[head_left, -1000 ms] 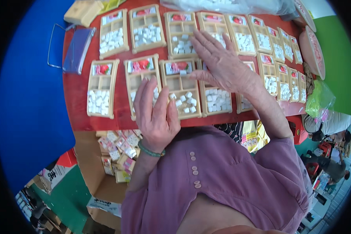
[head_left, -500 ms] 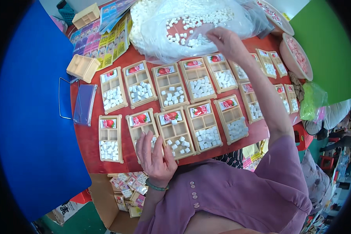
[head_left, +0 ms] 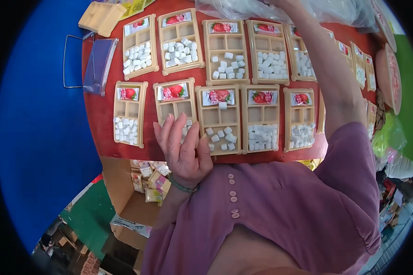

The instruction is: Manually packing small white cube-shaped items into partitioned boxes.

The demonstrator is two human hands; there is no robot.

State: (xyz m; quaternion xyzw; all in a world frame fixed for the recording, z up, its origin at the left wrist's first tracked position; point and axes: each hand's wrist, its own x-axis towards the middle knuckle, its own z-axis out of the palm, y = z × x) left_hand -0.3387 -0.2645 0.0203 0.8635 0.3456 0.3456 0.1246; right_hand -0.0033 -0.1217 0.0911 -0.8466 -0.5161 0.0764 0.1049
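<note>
Fingers (head_left: 184, 130) of my left hand (head_left: 182, 151) are spread flat, lying on the lower compartment of a beige tray (head_left: 176, 107) in the near row, covering most of the white cubes (head_left: 188, 130) in it. My right hand is out of frame at the top edge; only my right forearm (head_left: 323, 68) shows, reaching over the far row toward a clear plastic bag (head_left: 280, 9), so I can't tell what those fingers are doing.

Trays sit on the red bench (head_left: 98, 114) in two rows. Near row: five trays fully in view, each with a strawberry-picture sachet (head_left: 220, 96) in the top slot, two small middle slots, and white cubes in the bottom compartment. Tray just right of my hand (head_left: 220, 120): about eight loose cubes, plus one cube at the sachet's lower edge. Next two trays (head_left: 263, 118) (head_left: 300, 120) are packed fuller.

Far row: at least five trays (head_left: 225, 46) visible, same layout, more running off right under my forearm.

One stack of empty trays (head_left: 102, 17) at far left corner. One clear blue lid (head_left: 98, 66) beside the left-end trays. Cardboard box (head_left: 142, 192) below the bench edge holds small packets (head_left: 151, 176).
</note>
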